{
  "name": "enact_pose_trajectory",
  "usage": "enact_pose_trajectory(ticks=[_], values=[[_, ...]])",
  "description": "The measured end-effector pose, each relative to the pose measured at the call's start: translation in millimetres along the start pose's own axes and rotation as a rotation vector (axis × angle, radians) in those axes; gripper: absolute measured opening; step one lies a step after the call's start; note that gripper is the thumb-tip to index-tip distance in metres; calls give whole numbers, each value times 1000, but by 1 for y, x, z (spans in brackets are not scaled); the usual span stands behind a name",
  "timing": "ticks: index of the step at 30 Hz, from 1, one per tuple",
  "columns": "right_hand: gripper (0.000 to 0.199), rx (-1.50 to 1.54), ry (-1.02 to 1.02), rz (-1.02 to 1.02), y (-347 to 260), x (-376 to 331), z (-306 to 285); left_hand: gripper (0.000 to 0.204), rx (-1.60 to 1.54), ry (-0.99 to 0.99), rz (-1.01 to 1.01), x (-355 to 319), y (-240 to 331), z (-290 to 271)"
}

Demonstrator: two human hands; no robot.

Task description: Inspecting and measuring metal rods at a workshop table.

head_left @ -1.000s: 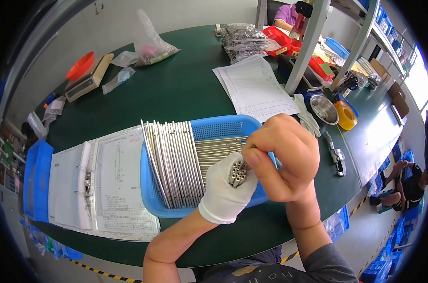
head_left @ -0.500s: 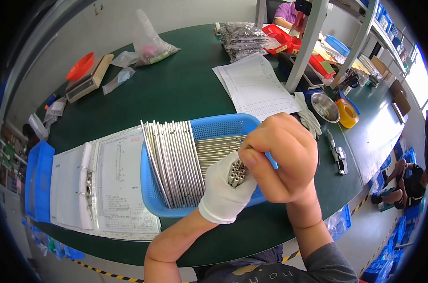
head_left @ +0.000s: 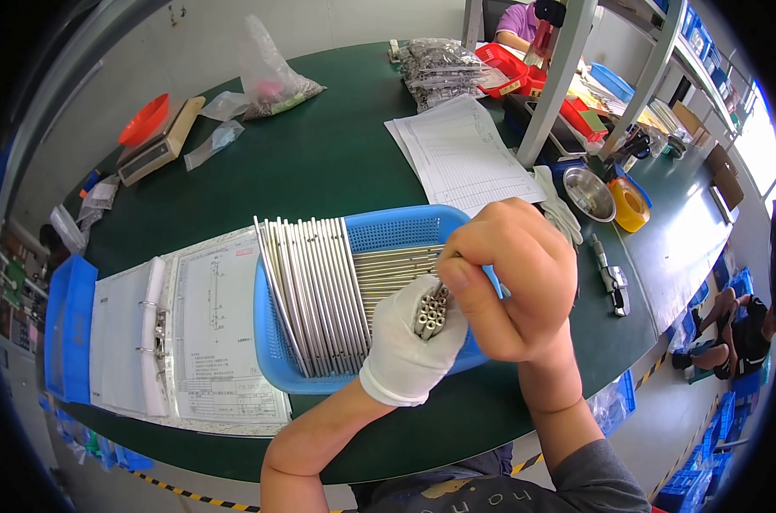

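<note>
So the left hand (head_left: 409, 342), in a white glove, is wrapped into a fist around a bundle of thin metal tubes (head_left: 432, 309), open ends poking up out of the top of the fist toward the camera. The bare right hand (head_left: 512, 282) sits right against it from the right side, fingers curled and pressed together, thumb tip touching the tube ends. Can't tell if the right fingers actually pinch 1 single tube, the knuckles hide that.

All of this hovers over the right half of a blue plastic basket (head_left: 405, 229) on the green table (head_left: 337, 154). Inside the basket, a row of long metal rods (head_left: 311, 291) stands side by side on the left, more lie crosswise behind the hands. An open ring binder (head_left: 161, 333) lies just left of the basket.
</note>
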State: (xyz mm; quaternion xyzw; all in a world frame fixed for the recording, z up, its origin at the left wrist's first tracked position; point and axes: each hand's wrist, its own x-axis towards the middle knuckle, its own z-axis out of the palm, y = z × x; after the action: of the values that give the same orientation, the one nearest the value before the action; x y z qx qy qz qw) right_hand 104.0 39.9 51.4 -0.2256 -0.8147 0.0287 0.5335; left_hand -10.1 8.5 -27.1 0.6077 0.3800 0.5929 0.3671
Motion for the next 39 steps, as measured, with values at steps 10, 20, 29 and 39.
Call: enact_pose_trajectory(ticks=[10, 20, 29, 39], values=[[9, -61, -18, -100, 0, 1, 0, 11, 64, 13, 111, 2, 3, 1], [5, 5, -3, 2, -3, 0, -2, 11, 77, -23, 14, 0, 3, -2], [6, -24, -5, -21, -1, 1, 4, 18, 42, -26, 31, 0, 3, -1], [12, -39, 13, -70, 1, 1, 6, 17, 52, -17, 37, -1, -1, -1]])
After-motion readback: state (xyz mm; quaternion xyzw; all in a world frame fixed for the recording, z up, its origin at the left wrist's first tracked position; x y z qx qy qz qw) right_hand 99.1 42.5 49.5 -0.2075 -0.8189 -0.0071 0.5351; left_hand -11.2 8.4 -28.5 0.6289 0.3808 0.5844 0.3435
